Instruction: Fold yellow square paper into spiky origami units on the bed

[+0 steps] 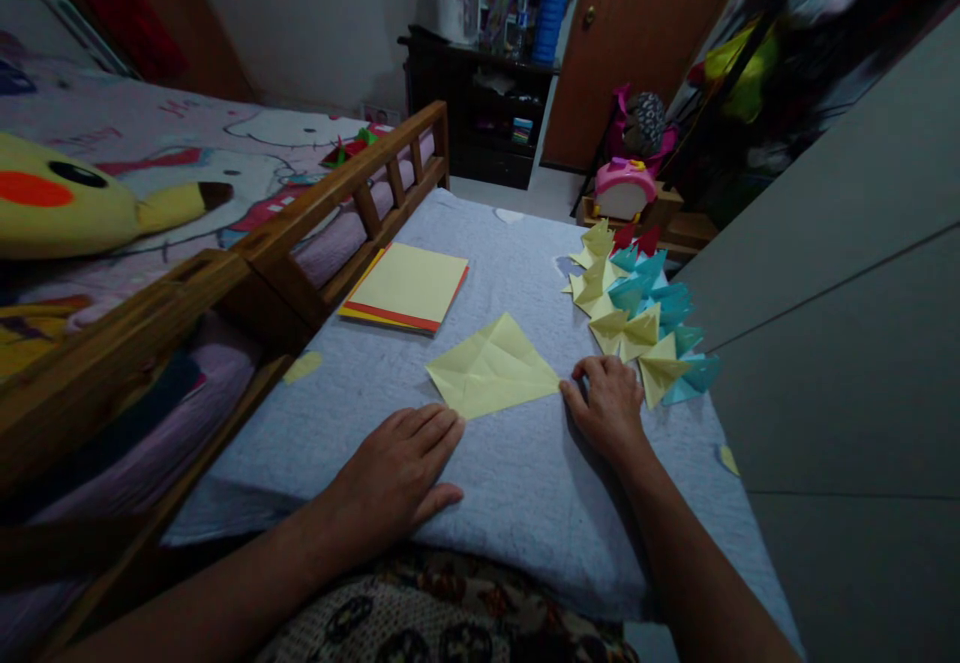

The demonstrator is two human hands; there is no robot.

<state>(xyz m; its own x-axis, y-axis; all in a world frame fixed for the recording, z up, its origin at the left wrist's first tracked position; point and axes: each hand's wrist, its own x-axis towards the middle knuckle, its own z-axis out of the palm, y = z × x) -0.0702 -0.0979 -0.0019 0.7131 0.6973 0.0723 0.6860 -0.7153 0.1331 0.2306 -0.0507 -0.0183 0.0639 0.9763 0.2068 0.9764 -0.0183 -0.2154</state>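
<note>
A creased pale yellow paper square point(491, 367) lies unfolded on a grey-blue mattress point(525, 483). My left hand point(401, 468) rests flat on the mattress with fingers stretched out, fingertips just touching the paper's near-left edge. My right hand point(609, 407) sits at the paper's right corner with fingers curled under, pinching or pressing that corner. Right beside it lies a row of folded yellow, teal and red paper pieces point(637, 318).
A stack of square paper sheets point(409, 288), yellow on top, lies further back. A wooden bed rail point(247, 263) borders the left, with a yellow plush toy point(82, 198) behind it. A grey wardrobe wall point(847, 343) stands on the right. A door and shelf are at the back.
</note>
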